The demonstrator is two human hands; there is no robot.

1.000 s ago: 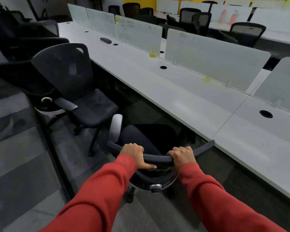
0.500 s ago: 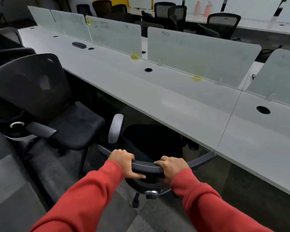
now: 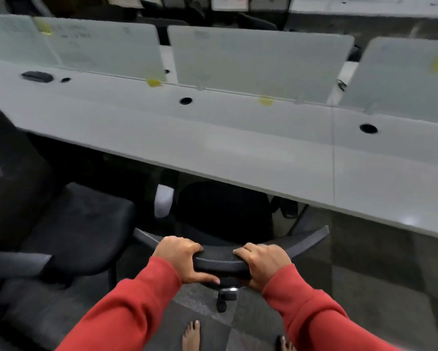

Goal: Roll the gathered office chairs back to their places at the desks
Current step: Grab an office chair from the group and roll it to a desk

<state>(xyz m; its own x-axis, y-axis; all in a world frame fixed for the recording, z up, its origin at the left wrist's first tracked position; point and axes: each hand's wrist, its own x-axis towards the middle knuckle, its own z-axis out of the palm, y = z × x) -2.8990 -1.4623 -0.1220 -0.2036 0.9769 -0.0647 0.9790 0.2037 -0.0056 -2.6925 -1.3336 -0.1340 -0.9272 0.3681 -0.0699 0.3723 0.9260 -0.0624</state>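
One chair (image 3: pixel 225 214) shown at lower centre, seat partly under the edge of the desk (image 3: pixel 213 138), back rail gripped by left hand (image 3: pixel 180 259) and right hand (image 3: pixel 263 264), second chair (image 3: pixel 73 224) set just beside it at lower left, divider panels (image 3: pixel 258 62) ranged along the desk's far side, across the upper frame

Desk (image 3: pixel 238 153) close ahead, second chair (image 3: pixel 78 224) just beside on the left, seemingly open floor (image 3: pixel 377 264) rightward.

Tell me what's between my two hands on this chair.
Head view: only a bare stretch of the chair's backrest rim lies between the left hand and right hand; both grip it.
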